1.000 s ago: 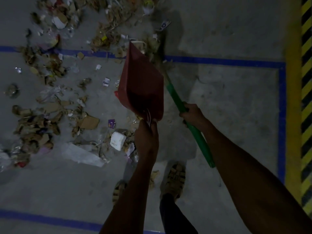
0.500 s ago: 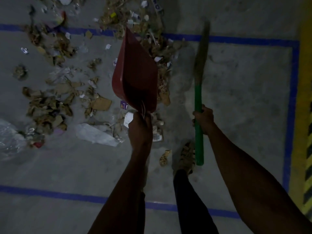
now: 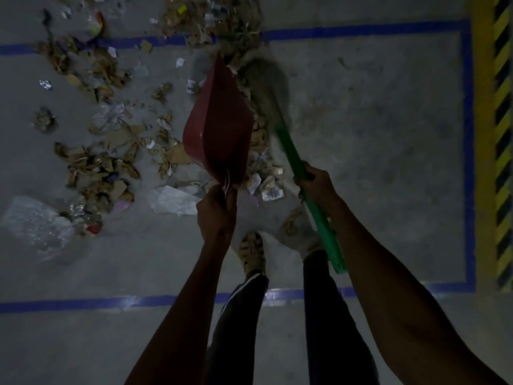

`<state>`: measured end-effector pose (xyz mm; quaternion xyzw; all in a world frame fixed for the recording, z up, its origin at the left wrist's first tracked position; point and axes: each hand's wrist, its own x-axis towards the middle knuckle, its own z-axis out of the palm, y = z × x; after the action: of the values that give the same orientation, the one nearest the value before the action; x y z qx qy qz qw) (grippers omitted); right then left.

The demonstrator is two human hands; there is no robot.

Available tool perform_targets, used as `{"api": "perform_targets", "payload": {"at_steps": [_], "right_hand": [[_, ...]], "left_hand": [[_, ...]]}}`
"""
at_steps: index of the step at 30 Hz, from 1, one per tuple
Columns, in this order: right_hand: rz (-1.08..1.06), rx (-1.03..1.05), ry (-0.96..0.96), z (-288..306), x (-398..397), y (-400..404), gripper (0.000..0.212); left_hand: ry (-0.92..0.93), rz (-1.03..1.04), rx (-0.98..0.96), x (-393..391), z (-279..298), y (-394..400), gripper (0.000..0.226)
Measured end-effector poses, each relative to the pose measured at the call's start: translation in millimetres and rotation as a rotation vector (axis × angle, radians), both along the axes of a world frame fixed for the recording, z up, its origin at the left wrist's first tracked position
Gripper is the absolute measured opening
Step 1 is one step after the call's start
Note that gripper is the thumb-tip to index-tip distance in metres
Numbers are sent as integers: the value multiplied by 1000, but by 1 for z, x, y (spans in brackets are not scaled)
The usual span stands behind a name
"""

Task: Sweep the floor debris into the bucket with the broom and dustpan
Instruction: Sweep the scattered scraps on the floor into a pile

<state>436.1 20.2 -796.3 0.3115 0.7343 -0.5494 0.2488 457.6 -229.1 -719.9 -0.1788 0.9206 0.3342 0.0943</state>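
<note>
My left hand (image 3: 218, 211) grips the handle of a red dustpan (image 3: 222, 129), which stands tilted with its mouth facing right and its far edge on the floor. My right hand (image 3: 316, 182) grips the green handle of a broom (image 3: 305, 184). The blurred straw head of the broom (image 3: 263, 81) lies on the floor just right of the dustpan's mouth. Cardboard scraps, paper bits and plastic debris (image 3: 111, 145) are strewn over the grey floor to the left and beyond the dustpan. No bucket is in view.
Blue tape lines (image 3: 361, 30) frame a rectangle on the concrete floor, and a yellow-and-black hazard stripe (image 3: 502, 134) runs down the right edge. A clear plastic bag (image 3: 36, 220) lies at far left. My two feet (image 3: 252, 251) stand just behind the dustpan.
The broom has swung from upright, off to the right, down and left so its head meets the dustpan's mouth. The dustpan and left hand have stayed nearly still.
</note>
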Motion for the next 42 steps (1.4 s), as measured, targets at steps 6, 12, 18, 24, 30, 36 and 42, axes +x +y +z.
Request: {"api": "perform_targets", "payload": {"at_steps": [6,12,18,24,30,36,42], "right_hand": [[-342,47,-7,32,83,15,47],[-541,29,-219,13,149,8,31],[-336,-8,-331,-11,156,-73,36],[53,7,-184,13,147,-138,35],[-373,-39,-77,38,216,-173,54],[-733,54,-135,41,305,-210,58],[-782,24,-322,10,320,-278,44]], "left_hand": [[5,-92,35,16,19,-9,36],[43,-186,79,17,18,12,35],[54,-293,60,15,5,7,42],[49,-388,23,30,10,-44,35],[71,-396,-10,53,22,-122,37],[1,-389,-16,85,22,-192,36],[-31,-445,-58,93,7,-248,34]]}}
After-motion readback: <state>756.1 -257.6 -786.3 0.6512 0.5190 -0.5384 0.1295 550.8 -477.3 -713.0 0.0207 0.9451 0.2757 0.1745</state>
